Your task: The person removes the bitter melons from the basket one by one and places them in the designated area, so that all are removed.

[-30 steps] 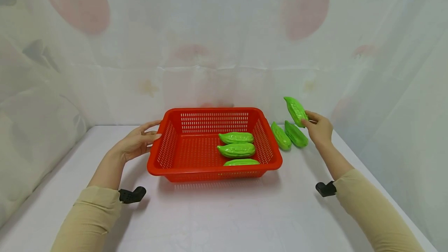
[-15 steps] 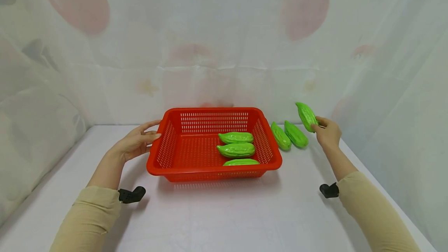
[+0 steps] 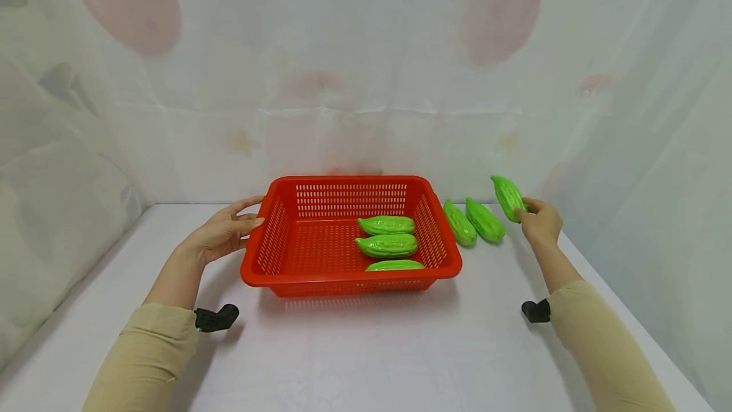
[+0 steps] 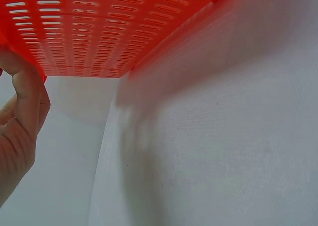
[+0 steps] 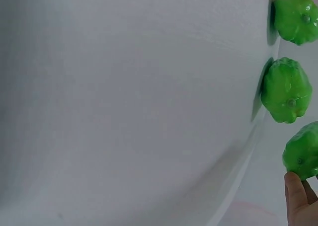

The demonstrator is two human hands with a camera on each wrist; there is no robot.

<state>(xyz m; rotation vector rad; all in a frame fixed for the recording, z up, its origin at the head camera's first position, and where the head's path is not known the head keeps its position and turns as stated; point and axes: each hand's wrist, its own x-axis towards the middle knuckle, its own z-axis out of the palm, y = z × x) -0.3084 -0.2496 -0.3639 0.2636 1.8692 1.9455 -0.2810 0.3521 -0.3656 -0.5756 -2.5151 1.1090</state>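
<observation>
behind basket rim (image 3: 351, 277), gourd (image 3: 394, 266) partly hidden

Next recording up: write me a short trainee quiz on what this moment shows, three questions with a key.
1. How many green gourds can be seen inside the red basket?

2. True or false: the left hand's grip is at the basket's left end, while the right hand's grip holds a gourd.

3. The two loose gourds on the white table lie on which side of the basket?
A) The person's left
B) The person's right
C) The side nearest the person

Key:
1. Three; the nearest is partly hidden by the front rim.
2. True.
3. B.
</observation>
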